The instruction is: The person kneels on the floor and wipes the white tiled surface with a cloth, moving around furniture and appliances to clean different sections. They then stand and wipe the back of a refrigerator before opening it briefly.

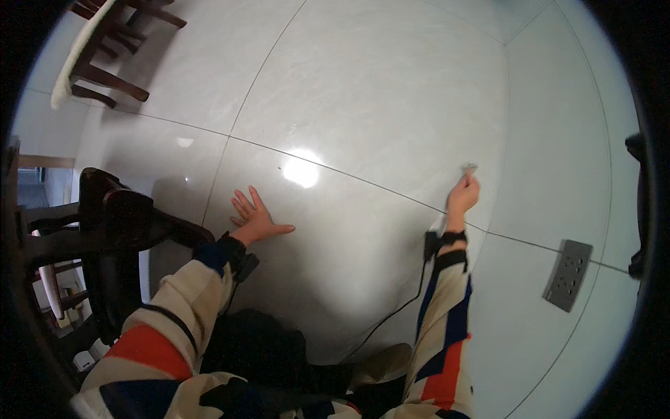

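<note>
My right hand (464,195) pinches a small crumpled, pale grey scrap (469,168), whose material I cannot make out. It is at the floor, close to where the floor meets the tiled wall. My left hand (256,220) holds nothing; its fingers are spread, palm down, over the glossy tiled floor (356,120). Whether that palm touches the tile is hard to tell. A tiny dark speck (279,168) lies on the tile beyond the left hand, beside a bright light reflection. Both wrists wear black straps with small dark devices.
Dark wooden chair legs (178,228) stand close to my left forearm. A cushioned wooden seat (94,57) is at the far left. On the right, the wall (555,157) carries a grey socket panel (568,275). A black cable (390,314) hangs from the right wrist device.
</note>
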A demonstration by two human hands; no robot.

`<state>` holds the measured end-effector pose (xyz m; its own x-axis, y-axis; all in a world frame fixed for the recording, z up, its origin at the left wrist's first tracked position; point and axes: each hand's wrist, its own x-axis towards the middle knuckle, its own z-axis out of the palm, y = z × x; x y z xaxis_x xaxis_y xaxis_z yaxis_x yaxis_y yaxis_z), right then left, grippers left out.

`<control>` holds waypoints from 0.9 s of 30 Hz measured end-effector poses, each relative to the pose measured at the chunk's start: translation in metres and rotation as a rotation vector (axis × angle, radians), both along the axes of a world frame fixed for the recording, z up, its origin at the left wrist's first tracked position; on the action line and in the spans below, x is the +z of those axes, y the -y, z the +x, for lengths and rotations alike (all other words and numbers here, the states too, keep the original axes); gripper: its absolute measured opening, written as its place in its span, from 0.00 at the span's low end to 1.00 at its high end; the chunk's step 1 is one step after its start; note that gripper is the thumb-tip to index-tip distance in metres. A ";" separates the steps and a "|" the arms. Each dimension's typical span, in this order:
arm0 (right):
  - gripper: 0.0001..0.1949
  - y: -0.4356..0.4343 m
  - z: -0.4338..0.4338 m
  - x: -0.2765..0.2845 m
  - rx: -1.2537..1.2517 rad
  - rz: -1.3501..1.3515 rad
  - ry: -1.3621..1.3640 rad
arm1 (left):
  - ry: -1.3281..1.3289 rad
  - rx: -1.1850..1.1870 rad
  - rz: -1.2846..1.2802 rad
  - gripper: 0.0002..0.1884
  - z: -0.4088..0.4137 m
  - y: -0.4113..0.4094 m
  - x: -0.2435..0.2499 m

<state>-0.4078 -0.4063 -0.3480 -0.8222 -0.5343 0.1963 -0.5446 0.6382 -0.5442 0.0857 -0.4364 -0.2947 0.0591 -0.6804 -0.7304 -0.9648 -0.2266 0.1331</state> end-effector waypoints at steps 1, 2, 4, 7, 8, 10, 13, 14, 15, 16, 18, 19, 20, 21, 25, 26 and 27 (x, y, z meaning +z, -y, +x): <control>0.10 0.016 -0.031 -0.005 -0.010 -0.116 -0.042 | -0.025 -0.010 0.019 0.82 -0.011 0.002 -0.006; 0.11 0.037 -0.046 -0.017 -0.014 -0.230 -0.068 | -0.033 -0.014 0.040 0.82 -0.016 0.003 -0.007; 0.12 0.087 -0.044 -0.029 0.052 -0.352 -0.105 | -0.037 -0.025 0.065 0.82 -0.023 0.001 -0.009; 0.12 0.168 0.014 -0.024 0.279 -0.396 0.004 | -0.043 -0.061 0.062 0.82 -0.032 0.008 -0.008; 0.12 0.190 0.069 -0.012 0.413 -0.380 0.065 | -0.011 -0.042 0.075 0.82 -0.018 0.006 -0.005; 0.07 0.202 0.125 0.000 0.638 -0.449 0.003 | -0.016 -0.040 0.092 0.82 -0.017 0.006 -0.002; 0.05 0.166 0.191 0.002 0.905 -0.394 0.073 | -0.034 -0.038 0.088 0.82 -0.026 0.005 0.001; 0.05 0.140 0.223 0.010 1.010 -0.119 -0.006 | -0.017 -0.020 0.083 0.82 -0.016 0.001 -0.002; 0.08 0.111 0.241 0.009 1.085 -0.012 0.008 | -0.013 -0.019 0.075 0.82 -0.014 0.001 -0.005; 0.09 0.077 0.258 0.013 1.105 -0.106 0.057 | -0.030 -0.027 0.043 0.82 -0.008 -0.002 -0.012; 0.13 0.017 0.266 0.027 1.104 -0.157 0.163 | -0.067 -0.056 -0.023 0.83 -0.005 -0.002 -0.022; 0.15 -0.005 0.263 0.030 1.091 -0.118 0.234 | -0.035 -0.062 0.012 0.83 -0.008 -0.001 -0.018; 0.14 -0.022 0.255 0.030 1.033 -0.122 0.198 | 0.000 -0.064 0.042 0.83 -0.015 0.002 -0.008; 0.12 -0.035 0.237 0.027 0.969 -0.118 0.141 | 0.015 -0.075 0.069 0.83 -0.023 0.005 -0.005; 0.08 -0.055 0.141 0.000 0.285 -0.138 -0.136 | -0.013 -0.053 0.043 0.81 -0.007 0.003 -0.014; 0.09 -0.041 0.116 0.007 0.158 -0.171 0.021 | -0.006 -0.045 0.042 0.82 -0.006 0.005 -0.011; 0.10 -0.022 0.095 0.015 0.025 -0.196 0.168 | -0.007 -0.042 0.049 0.82 -0.010 0.006 -0.005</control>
